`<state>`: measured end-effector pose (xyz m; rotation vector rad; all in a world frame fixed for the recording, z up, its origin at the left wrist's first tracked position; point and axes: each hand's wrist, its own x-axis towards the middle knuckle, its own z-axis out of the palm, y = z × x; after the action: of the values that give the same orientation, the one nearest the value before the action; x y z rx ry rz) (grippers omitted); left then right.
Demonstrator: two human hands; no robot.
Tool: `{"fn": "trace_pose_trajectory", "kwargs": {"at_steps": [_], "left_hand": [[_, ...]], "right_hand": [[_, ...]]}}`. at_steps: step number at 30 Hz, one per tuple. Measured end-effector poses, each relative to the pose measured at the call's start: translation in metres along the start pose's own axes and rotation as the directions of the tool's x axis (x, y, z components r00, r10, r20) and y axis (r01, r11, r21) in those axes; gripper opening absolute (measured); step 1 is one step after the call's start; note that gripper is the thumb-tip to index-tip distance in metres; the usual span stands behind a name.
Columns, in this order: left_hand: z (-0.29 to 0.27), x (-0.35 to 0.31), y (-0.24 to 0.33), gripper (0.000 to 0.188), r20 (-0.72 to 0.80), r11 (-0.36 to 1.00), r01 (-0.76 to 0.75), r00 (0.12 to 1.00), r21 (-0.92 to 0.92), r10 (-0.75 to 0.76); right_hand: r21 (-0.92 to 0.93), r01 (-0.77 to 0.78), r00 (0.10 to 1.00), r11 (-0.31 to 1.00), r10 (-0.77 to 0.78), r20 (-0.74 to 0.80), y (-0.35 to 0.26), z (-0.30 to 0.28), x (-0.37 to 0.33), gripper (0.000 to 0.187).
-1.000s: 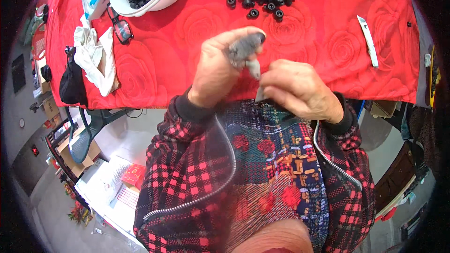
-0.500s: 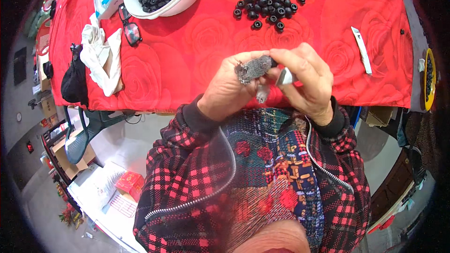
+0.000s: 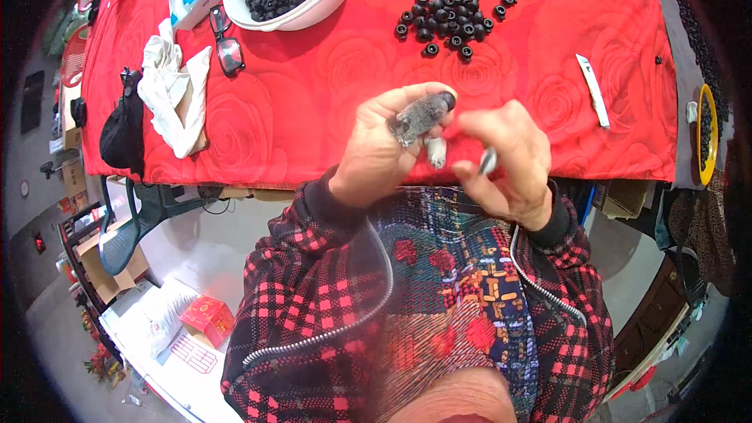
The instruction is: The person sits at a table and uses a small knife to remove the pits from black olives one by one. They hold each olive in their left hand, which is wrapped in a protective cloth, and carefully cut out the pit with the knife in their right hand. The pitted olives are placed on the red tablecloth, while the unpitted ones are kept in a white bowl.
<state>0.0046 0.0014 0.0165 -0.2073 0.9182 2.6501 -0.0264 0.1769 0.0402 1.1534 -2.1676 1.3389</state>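
- Left hand [image 3: 374,141] closed on a grey fuzzy wad [image 3: 421,119], thumb along its upper side; a black rounded piece [image 3: 449,100] shows at the wad's far tip.
- Pale stub [image 3: 436,152] just below the wad, same hand; held object or covered fingertip, I can't tell.
- Right hand [image 3: 513,149] motion-blurred on my feed, apart from the left; thumb and forefinger parted at the tips, a small pale piece [image 3: 487,161] seemingly held among the fingers. Its kind is too smeared to name.
- Wad's position: held up, seen over the table [image 3: 274,121] just inside its near edge, about midway along.
- Handling, my judgement: wad light, soft, compressible, likely to shed fibre; low slip risk. Black piece looks like stiff, light plastic, smooth enough to roll from a loose pinch.
- Where I'd take hold: wad by its thick middle; black piece around its sides. Fragility looks low for both.
- Toward the far edge: loose pile of black plastic parts [image 3: 446,19]; left of it, white bowl [image 3: 309,14] full of similar ones.
- Near the left edge: white gloves [image 3: 174,98], eyeglasses [image 3: 229,55] beside them. White strip [image 3: 593,92] inside the right edge.
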Motion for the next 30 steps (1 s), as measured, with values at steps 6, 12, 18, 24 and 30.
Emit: {"fn": "trace_pose_trajectory", "kwargs": {"at_steps": [6,12,18,24,30], "left_hand": [[0.002,-0.004,0.003,0.031,0.059,0.988,-0.043,0.998,0.15,0.034],[0.004,-0.002,0.002,0.03,0.047,0.968,-0.059,0.998,0.245,0.049],[0.003,0.0,0.002,0.027,0.015,0.975,-0.014,1.0,0.224,0.011],[0.004,0.004,0.002,0.029,-0.025,0.971,0.013,1.0,0.239,-0.007],[0.001,0.006,0.001,0.032,-0.027,0.975,0.012,1.0,0.223,-0.006]], "right_hand": [[0.2,-0.474,0.878,0.858,0.442,0.184,0.0,-0.016,0.004,0.019],[0.14,-0.438,0.895,0.888,0.415,0.166,0.01,-0.01,0.003,0.016],[0.16,-0.431,0.897,0.888,0.402,0.182,0.015,-0.009,0.002,0.015],[0.16,-0.406,0.909,0.9,0.38,0.168,0.021,-0.009,0.0,0.014],[0.175,-0.397,0.909,0.901,0.36,0.211,0.024,-0.007,-0.002,0.014]]}}
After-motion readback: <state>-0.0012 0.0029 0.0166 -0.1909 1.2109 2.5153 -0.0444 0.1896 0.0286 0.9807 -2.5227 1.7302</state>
